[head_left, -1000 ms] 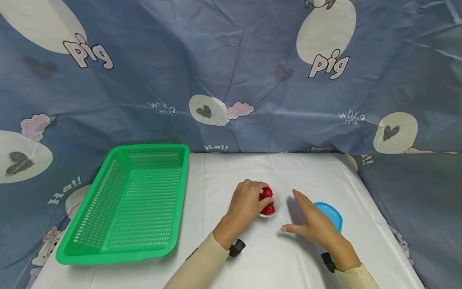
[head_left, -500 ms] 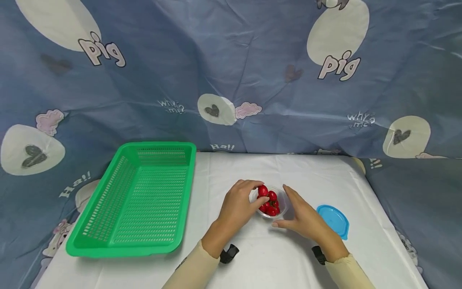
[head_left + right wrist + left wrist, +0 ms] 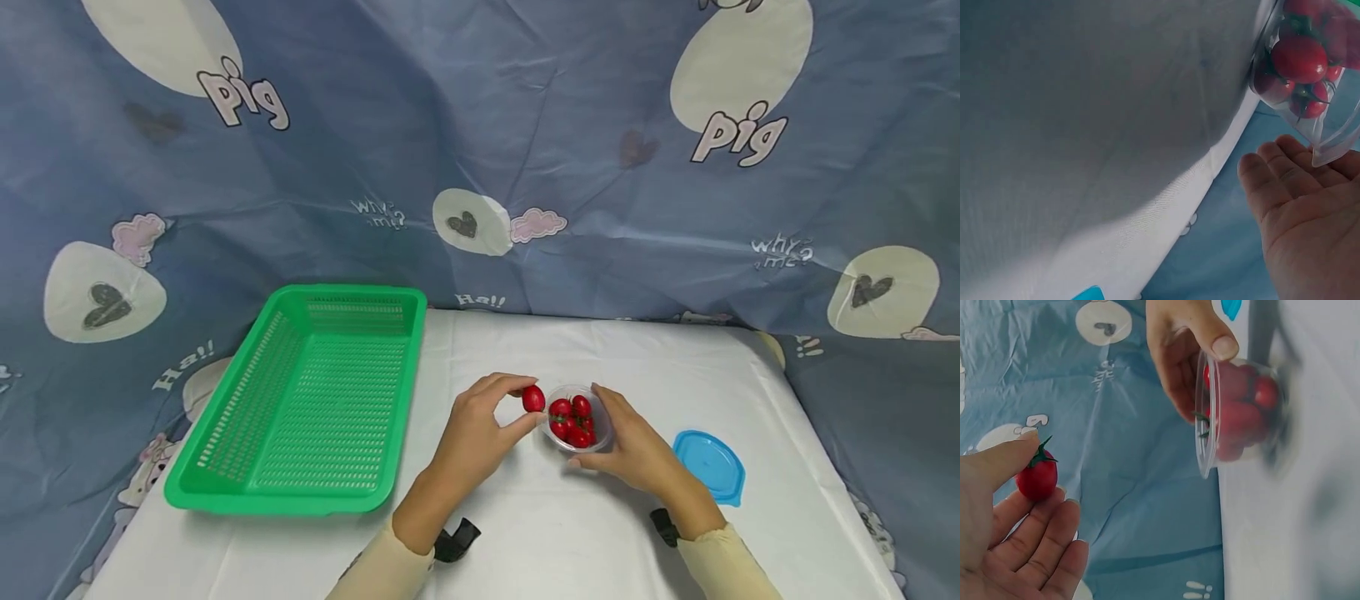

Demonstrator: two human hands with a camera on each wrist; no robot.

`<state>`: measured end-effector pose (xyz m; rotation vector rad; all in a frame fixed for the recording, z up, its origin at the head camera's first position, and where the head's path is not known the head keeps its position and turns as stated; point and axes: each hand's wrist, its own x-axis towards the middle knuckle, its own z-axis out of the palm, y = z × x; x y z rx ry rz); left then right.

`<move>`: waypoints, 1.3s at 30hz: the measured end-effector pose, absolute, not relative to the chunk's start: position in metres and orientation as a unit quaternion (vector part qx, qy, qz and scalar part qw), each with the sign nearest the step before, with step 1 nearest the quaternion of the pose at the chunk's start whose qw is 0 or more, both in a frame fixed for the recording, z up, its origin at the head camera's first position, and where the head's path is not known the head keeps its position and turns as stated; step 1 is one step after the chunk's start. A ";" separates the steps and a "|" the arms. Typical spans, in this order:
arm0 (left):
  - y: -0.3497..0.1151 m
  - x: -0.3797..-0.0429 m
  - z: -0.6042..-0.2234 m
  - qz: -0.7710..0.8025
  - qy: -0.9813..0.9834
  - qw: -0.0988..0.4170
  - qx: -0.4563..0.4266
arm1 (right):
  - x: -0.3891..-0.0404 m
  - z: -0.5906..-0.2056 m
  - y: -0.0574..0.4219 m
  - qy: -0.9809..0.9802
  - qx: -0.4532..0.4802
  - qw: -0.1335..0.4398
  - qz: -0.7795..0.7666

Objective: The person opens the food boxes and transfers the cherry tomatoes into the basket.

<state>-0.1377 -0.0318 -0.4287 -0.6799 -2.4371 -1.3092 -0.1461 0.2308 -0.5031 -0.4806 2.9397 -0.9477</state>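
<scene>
My left hand pinches a red cherry tomato between thumb and fingers, just left of a clear plastic tub. Green leaves top that cherry tomato in the left wrist view. More cherry tomatoes fill the round tub, some with green stems. Around the tub's right side, my right hand holds it with the thumb at the near rim and fingers at the far side. The right wrist view shows this hand's fingers lying along the rim.
A big green plastic basket with slotted walls stands on the left of the white-covered table. To the right of my right hand lies a blue lid. A patterned blue cloth hangs behind the table.
My left hand has lifted a cherry tomato out of the tub and moved left with it. My right hand has come in from the right to the tub's side. The head view has shifted slightly.
</scene>
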 end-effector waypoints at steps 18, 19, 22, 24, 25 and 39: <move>-0.093 -0.129 -0.413 -0.478 -0.847 0.169 -0.159 | -0.146 -0.504 0.230 0.937 -0.157 0.007 -0.313; -0.100 -0.129 -0.411 -0.480 -0.848 0.169 -0.150 | -0.145 -0.503 0.230 0.937 -0.156 0.005 -0.313; -0.121 -0.133 -0.407 -0.481 -0.853 0.168 -0.116 | -0.145 -0.503 0.230 0.937 -0.155 0.004 -0.314; -0.136 -0.134 -0.405 -0.478 -0.858 0.161 -0.093 | -0.145 -0.503 0.230 0.937 -0.155 0.006 -0.314; -0.143 -0.134 -0.404 -0.476 -0.861 0.157 -0.083 | -0.144 -0.503 0.230 0.936 -0.155 0.008 -0.315; -0.208 -0.143 -0.380 -0.459 -0.877 0.139 -0.038 | -0.145 -0.504 0.229 0.937 -0.162 0.001 -0.309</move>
